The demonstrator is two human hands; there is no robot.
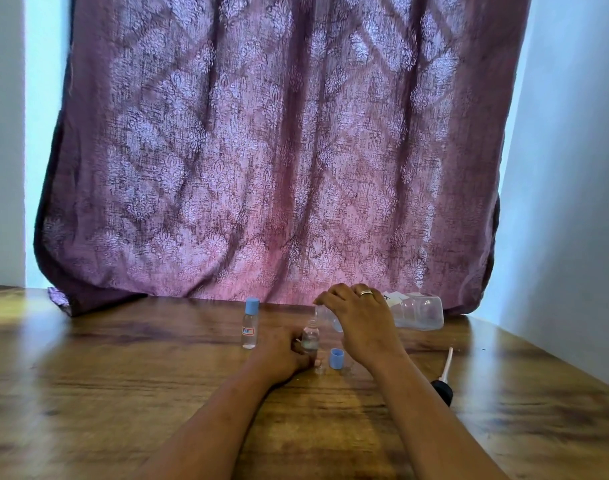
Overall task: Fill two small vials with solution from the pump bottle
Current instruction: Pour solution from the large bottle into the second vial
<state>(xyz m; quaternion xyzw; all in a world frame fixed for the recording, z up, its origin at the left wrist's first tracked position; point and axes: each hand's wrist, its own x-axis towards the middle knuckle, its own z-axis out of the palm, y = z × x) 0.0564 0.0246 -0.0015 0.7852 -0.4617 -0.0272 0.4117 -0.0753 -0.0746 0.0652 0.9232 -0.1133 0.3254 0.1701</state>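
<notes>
**Light plastic, narrow mouth: pour slowly**

Your left grip is curled round the foot of the open vial, which stands upright on the desk mid-scene. Stay low on it, because it looks light and easy to tip. Your right grip is wrapped round the neck end of the bottle, tipped on its side with its mouth just above the vial. The bottle looks thin-walled and nearly empty, so it is probably light and squashy, and a wet neck may slip. The capped vial stands just left and seems filled. The loose cap lies by your right wrist, with the pump further right. Open desk lies near and left of you; the curtain closes the far edge.
</notes>
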